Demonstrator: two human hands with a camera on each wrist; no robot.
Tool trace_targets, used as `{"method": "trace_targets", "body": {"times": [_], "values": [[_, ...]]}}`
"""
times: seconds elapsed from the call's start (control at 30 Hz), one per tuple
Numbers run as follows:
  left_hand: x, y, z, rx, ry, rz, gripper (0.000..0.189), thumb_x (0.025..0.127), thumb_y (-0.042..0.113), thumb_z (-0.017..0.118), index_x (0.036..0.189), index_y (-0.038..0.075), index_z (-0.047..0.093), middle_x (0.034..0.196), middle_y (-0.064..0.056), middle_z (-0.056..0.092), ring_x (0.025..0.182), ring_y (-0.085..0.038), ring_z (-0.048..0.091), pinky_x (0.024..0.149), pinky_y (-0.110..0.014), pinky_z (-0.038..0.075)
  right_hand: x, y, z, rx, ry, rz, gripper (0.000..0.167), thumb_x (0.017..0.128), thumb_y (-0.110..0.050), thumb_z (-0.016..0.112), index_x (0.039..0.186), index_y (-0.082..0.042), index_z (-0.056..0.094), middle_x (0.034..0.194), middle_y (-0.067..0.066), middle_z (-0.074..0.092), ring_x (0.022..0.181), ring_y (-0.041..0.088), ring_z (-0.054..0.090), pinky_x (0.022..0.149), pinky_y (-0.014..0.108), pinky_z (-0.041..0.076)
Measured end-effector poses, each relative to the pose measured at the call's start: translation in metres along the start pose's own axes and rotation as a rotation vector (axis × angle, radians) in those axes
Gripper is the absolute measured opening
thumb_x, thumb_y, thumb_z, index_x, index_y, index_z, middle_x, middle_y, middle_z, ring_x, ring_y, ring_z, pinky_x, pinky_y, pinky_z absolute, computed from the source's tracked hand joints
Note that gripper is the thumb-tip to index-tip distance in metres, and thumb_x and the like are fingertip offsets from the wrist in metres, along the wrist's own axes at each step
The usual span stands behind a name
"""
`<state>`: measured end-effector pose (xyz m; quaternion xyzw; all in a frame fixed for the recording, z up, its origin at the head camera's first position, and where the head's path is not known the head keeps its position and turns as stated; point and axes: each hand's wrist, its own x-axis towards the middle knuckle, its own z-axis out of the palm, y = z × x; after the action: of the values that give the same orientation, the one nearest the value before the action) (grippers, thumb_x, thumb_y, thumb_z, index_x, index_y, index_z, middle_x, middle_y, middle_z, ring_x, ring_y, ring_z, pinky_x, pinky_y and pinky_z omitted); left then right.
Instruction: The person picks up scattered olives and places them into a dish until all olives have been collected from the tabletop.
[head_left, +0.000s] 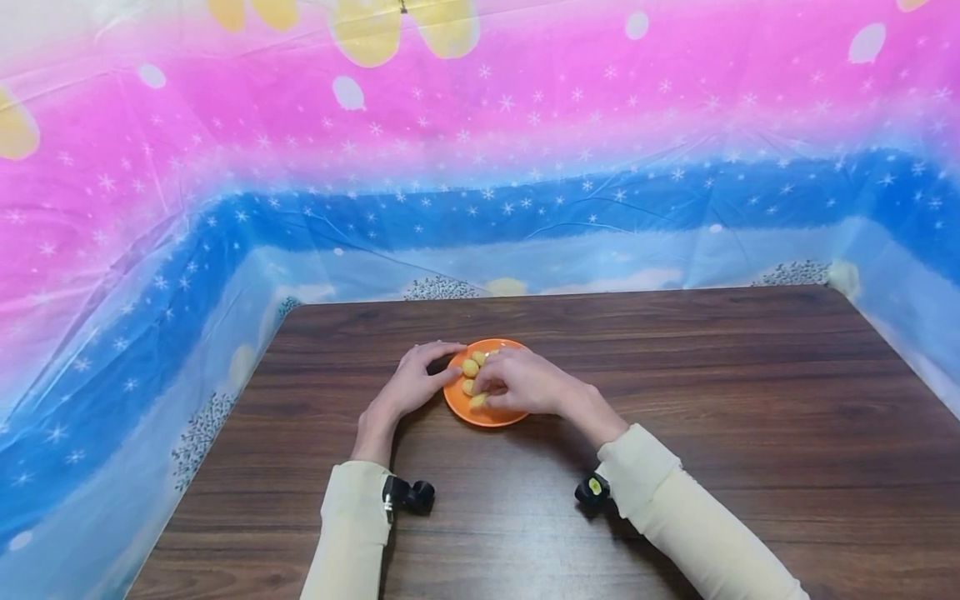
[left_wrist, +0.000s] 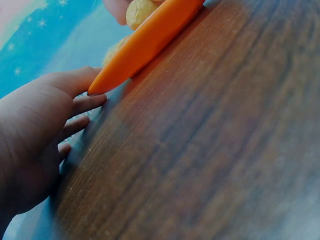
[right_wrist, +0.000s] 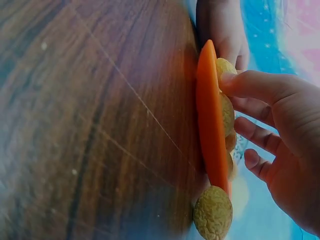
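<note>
An orange plate (head_left: pixel 493 419) lies on the table with several small yellow, wrinkled oval fruits (head_left: pixel 470 367) on it. My left hand (head_left: pixel 411 382) is at the plate's left side, thumb and fingers extended and spread along the rim. From the right, my right hand (head_left: pixel 536 382) reaches over the plate with bent fingers. Its thumb and index finger pinch one yellow fruit (right_wrist: pixel 226 66) near the plate's front; the other fingers are loosely bent. Another wrinkled fruit (right_wrist: pixel 213 214) shows past the plate's end in the right wrist view. The right hand hides part of the plate in the head view.
The dark wood-grain table (head_left: pixel 675 367) reaches back to a pink and blue patterned cloth (head_left: pixel 555 208) hanging around it. A small black wrist camera (head_left: pixel 408 494) is strapped by the left cuff, another black camera (head_left: pixel 592 490) by the right.
</note>
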<state>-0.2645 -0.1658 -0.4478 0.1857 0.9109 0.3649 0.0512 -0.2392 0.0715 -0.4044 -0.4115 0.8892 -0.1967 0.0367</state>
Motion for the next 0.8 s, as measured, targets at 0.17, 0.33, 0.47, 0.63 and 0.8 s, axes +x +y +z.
{"method": "trace_targets", "body": {"times": [0.17,0.33,0.47,0.63,0.8], "values": [[0.000,-0.001,0.000,0.005,-0.003,-0.002,0.042,0.099,0.039,0.058,0.140,0.030,0.057,0.151,-0.001,0.049,0.151,-0.029,0.025,0.122,-0.062,0.009,0.000,-0.001,0.003,-0.004,-0.008,0.001,0.016,0.091,-0.024,0.072,0.107,-0.022,0.076,0.102,-0.011,0.071,0.100,0.010,0.058,0.095,0.033,0.047],[0.000,-0.001,0.000,0.002,-0.005,-0.006,0.042,0.099,0.038,0.058,0.140,0.030,0.056,0.152,-0.001,0.049,0.151,-0.029,0.024,0.122,-0.062,0.009,0.000,-0.002,0.006,-0.015,-0.009,0.005,0.017,0.090,-0.024,0.073,0.107,-0.023,0.076,0.101,-0.011,0.070,0.099,0.010,0.058,0.096,0.033,0.046],[0.000,0.000,0.000,0.003,-0.004,-0.006,0.042,0.099,0.038,0.058,0.140,0.029,0.057,0.151,-0.001,0.049,0.151,-0.029,0.025,0.122,-0.061,0.009,-0.002,0.000,0.006,-0.008,-0.004,0.015,0.016,0.091,-0.024,0.072,0.107,-0.024,0.075,0.101,-0.013,0.071,0.103,0.010,0.058,0.099,0.034,0.046],[0.001,0.000,0.000,0.001,-0.002,-0.009,0.042,0.099,0.037,0.058,0.140,0.028,0.057,0.151,-0.001,0.050,0.151,-0.028,0.025,0.124,-0.057,0.007,-0.010,0.000,0.000,0.010,0.034,0.016,0.018,0.090,-0.021,0.072,0.108,-0.024,0.075,0.107,-0.013,0.072,0.108,0.013,0.057,0.103,0.043,0.043],[0.001,0.000,0.000,0.002,-0.001,-0.004,0.043,0.099,0.036,0.059,0.141,0.027,0.057,0.151,-0.002,0.050,0.151,-0.029,0.026,0.125,-0.055,0.006,-0.017,0.002,-0.007,0.032,0.064,0.034,0.020,0.091,-0.021,0.072,0.110,-0.024,0.076,0.108,-0.012,0.072,0.107,0.013,0.056,0.097,0.044,0.043]]}}
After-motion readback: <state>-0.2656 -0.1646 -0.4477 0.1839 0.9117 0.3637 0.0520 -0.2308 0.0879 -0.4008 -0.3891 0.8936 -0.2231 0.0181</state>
